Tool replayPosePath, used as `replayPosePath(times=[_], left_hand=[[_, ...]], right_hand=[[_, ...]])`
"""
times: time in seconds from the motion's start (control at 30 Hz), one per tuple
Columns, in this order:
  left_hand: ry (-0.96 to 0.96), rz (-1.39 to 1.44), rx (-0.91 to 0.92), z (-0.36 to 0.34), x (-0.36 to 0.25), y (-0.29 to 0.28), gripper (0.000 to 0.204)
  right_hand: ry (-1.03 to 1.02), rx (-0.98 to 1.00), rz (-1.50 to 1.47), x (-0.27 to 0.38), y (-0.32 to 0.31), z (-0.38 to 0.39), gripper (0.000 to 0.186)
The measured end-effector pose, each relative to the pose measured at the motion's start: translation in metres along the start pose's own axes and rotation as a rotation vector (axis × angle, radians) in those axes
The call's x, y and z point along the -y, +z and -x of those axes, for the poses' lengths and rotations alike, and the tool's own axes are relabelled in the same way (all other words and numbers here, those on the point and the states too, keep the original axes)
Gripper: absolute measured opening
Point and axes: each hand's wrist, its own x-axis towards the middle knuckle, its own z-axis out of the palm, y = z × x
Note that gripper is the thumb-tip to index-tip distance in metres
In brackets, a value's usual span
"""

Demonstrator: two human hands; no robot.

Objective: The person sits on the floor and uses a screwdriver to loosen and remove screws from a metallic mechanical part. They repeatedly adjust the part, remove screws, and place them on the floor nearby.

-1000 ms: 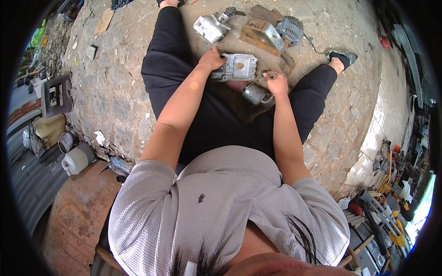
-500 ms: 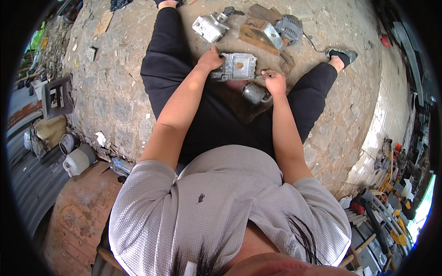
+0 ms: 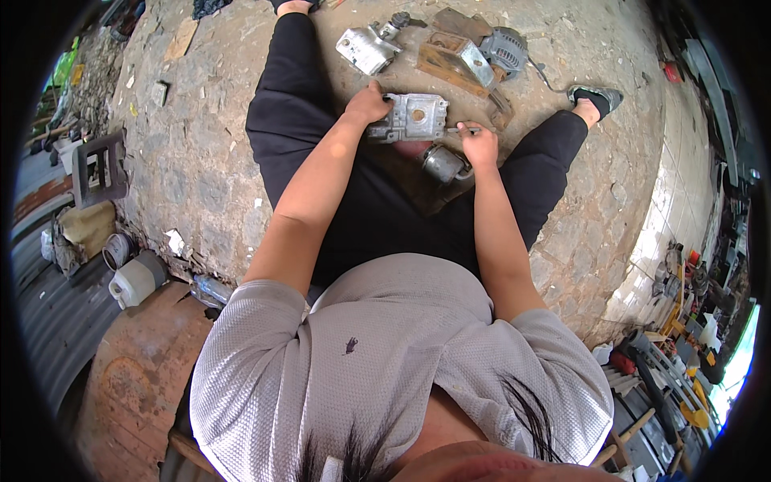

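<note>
My left hand (image 3: pixel 369 103) grips the left end of a cast aluminium housing (image 3: pixel 422 118), a flat block with a round hole in its face. My right hand (image 3: pixel 479 145) is closed on a thin metal tool (image 3: pixel 466 130) beside the housing's right edge; whether its tip touches is unclear. Below them lies a cylindrical metal canister (image 3: pixel 442 165) with a bent pipe. Something reddish (image 3: pixel 410 149) shows under the housing, mostly hidden. Both my forearms reach up between my spread, black-trousered legs.
Beyond my hands lie a silver housing (image 3: pixel 365 50), a rusty bracket (image 3: pixel 440 60) and a grey motor (image 3: pixel 506 50) with a cable on the stone floor (image 3: pixel 193 169). A plastic jug (image 3: pixel 136 281) and corrugated sheets (image 3: pixel 56 329) are at left; piled scrap (image 3: pixel 683 345) at right.
My right hand has shifted slightly left, and the tool in it lies closer to the housing's right edge. My left hand stays on the housing.
</note>
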Motion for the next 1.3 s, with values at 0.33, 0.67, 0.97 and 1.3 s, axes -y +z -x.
replayPosePath(times=[0.33,0.67,0.97,1.3], left_hand=[[-0.005,0.005,0.000,0.003,-0.003,-0.003,0.073],[0.004,-0.003,-0.004,0.002,-0.001,-0.001,0.073],[-0.018,-0.016,0.008,0.001,-0.003,-0.002,0.071],[-0.020,-0.009,0.009,0.003,-0.003,-0.004,0.071]], right_hand=[[-0.046,-0.039,0.030,-0.004,0.003,-0.001,0.038],[-0.037,-0.030,0.033,-0.001,0.000,-0.001,0.038],[-0.045,-0.033,0.035,-0.002,0.001,-0.002,0.038],[0.052,-0.088,-0.054,0.003,-0.002,-0.006,0.039]])
